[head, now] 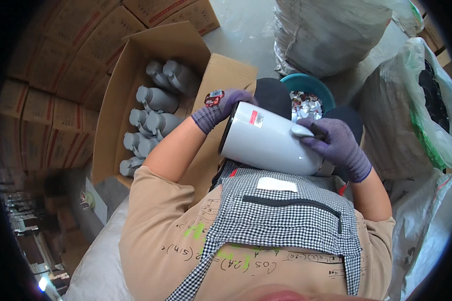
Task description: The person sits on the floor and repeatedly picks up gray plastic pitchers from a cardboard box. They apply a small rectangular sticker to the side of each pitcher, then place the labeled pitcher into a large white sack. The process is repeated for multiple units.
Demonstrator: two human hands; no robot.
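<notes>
A light grey vacuum jug (267, 139) lies across my lap, its black base to the left. A small red and white sticker (256, 118) with a barcode is on its side. My left hand (235, 101), in a purple knitted glove, grips the jug by the base end. A red, black and blue label (214, 98) sits on the back of that glove. My gloved right hand (331, 139) is closed at the jug's other end, around a grey projecting part (301, 131). Something dark shows between its fingers; I cannot tell what.
Several grey jugs (156, 99) stand in an open cardboard carton (113, 101) to my left. Printed cartons (64, 82) are stacked beyond it. A teal basin (327, 90) past my knees holds many small tags. Large woven sacks (324, 34) and an open plastic bag (414, 109) are at right.
</notes>
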